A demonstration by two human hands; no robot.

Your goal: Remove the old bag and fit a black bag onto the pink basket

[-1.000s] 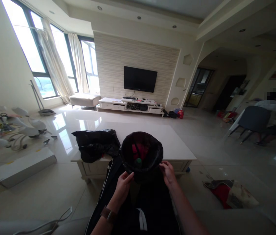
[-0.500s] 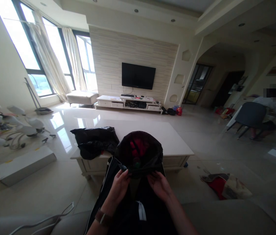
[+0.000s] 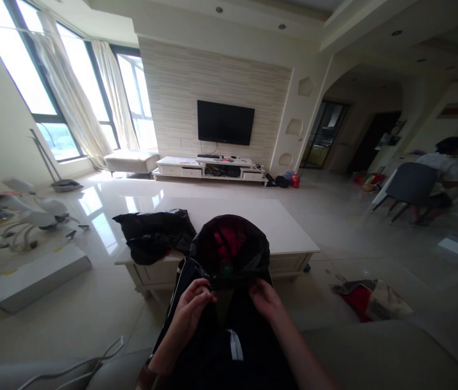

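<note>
Left hand [image 3: 192, 304], right hand [image 3: 267, 299] at near rim of round black-plastic-lined bin [image 3: 233, 281], both curled, grip unclear, crumpled black plastic bag [image 3: 158, 233] on white tabletop [image 3: 288, 233]

Left fingers [image 3: 198, 291] and right fingers [image 3: 260, 288] are at a black-lined bin's near rim [image 3: 233, 281].
</note>
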